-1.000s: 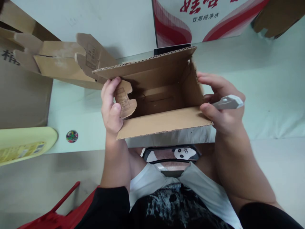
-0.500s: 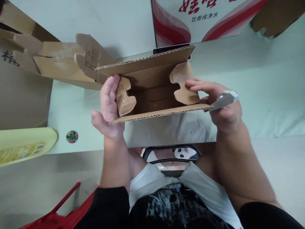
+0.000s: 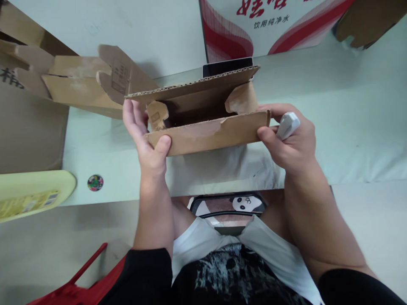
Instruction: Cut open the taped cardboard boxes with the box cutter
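Note:
An open cardboard box (image 3: 206, 134) is held up between my two hands, its near side tilted into view and its top flaps raised. My left hand (image 3: 149, 144) grips the left end, thumb on the near panel and fingers behind the side flap (image 3: 157, 116). At the right end, my right hand (image 3: 291, 140) grips the box with its thumb on the near corner; some fingers are hidden behind it. Tucked in that same hand is a small grey-white tool (image 3: 288, 126), perhaps a box cutter, mostly covered. The box's inside is dark.
Another open cardboard box (image 3: 79, 91) stands left on the pale green table (image 3: 359, 140). A dark flat device (image 3: 227, 67) lies behind the held box, before a red-and-white carton (image 3: 235, 34). A yellow container (image 3: 34, 192) and a round sticker (image 3: 95, 182) are at left.
The box has tipped so its near panel shows more and its inside less. Both thumbs now press on that panel. The tool in my right hand has turned, showing mainly its pale end.

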Motion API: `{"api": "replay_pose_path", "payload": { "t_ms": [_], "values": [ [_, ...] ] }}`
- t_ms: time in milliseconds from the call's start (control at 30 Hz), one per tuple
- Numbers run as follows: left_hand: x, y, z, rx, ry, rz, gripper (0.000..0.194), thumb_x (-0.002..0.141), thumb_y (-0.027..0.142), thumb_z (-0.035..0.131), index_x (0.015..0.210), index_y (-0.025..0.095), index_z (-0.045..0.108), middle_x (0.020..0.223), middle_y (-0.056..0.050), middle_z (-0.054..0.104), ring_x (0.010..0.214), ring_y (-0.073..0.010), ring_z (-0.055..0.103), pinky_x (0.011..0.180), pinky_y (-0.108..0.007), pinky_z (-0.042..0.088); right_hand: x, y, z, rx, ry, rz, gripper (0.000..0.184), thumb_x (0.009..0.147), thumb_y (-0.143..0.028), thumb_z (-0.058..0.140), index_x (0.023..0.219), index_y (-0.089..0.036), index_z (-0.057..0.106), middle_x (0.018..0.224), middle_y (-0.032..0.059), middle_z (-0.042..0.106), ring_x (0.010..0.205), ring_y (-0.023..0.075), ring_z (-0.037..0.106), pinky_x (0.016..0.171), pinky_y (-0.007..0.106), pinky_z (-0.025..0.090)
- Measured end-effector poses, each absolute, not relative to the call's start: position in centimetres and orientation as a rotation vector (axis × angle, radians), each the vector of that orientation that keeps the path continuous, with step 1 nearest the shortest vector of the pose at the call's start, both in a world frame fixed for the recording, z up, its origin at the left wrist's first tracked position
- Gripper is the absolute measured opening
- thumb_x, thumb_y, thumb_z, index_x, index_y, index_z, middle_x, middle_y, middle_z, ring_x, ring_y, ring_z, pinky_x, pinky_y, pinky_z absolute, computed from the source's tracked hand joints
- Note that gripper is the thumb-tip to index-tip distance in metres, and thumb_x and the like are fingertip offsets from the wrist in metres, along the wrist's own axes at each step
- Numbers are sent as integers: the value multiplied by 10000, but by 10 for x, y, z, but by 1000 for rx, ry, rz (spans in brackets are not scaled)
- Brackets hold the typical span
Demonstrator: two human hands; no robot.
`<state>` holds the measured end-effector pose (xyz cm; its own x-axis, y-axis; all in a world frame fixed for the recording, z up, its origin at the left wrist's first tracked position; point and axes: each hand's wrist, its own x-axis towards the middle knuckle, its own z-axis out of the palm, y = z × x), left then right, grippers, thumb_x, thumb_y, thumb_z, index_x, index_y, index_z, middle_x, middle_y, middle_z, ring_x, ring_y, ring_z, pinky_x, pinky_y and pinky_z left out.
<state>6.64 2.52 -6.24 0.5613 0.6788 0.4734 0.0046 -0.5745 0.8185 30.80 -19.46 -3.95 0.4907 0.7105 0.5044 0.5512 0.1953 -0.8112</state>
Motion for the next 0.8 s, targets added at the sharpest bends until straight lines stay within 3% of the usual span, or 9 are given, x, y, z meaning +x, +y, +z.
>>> {"api": "replay_pose_path", "payload": {
  "t_ms": [67,200,333,433,600,700,800],
  "values": [
    [69,21,-59,1924,482,1094,891,791,767,750,1549,540,342,1716,66,333,1669,-303,211,1376,-527,256,309,-196,-41,-1507,-1146,164,350,926,-432,724,1255,-318,680,1190,57,747,1135,274,730,933,426,654],
    [73,14,-52,1872,459,1110,902,762,684,837,1518,494,383,1606,5,485,1587,-313,395,1295,-515,410,312,-195,-46,-1510,-1093,200,588,870,-469,772,1411,-373,562,1469,68,615,1312,315,652,1026,487,637],
    [72,11,-46,1880,469,1036,957,723,705,852,1498,462,345,1584,-39,513,1437,-334,566,1136,-504,549,316,-188,-53,-1408,-1112,168,867,775,-578,822,1531,-438,419,1686,17,401,1570,361,415,1236,578,479],
    [70,7,-42,1919,438,998,770,819,645,803,1427,452,371,1596,-27,513,1371,-296,615,1070,-491,577,317,-185,-55,-1347,-1133,174,931,757,-616,817,1562,-461,376,1716,-7,359,1639,365,292,1309,605,373],
    [71,4,-39,2045,496,1022,528,887,659,721,1233,369,446,1584,-27,539,1433,-277,571,1104,-534,551,315,-190,-50,-1381,-1161,216,768,839,-549,763,1534,-442,453,1628,13,502,1580,358,411,1315,615,357],
    [71,8,-43,2099,481,1048,476,906,673,689,1156,319,490,1591,-44,540,1492,-301,520,1164,-587,501,315,-193,-45,-1475,-1185,204,513,874,-495,743,1363,-379,637,1577,22,557,1539,373,463,1309,631,365],
    [70,12,-47,2175,478,1044,390,966,638,627,1105,284,537,1633,-31,505,1557,-316,445,1226,-624,433,316,-194,-41,-1515,-1191,195,369,899,-470,728,1245,-343,710,1559,30,570,1515,385,490,1301,650,375]
  ]
}}
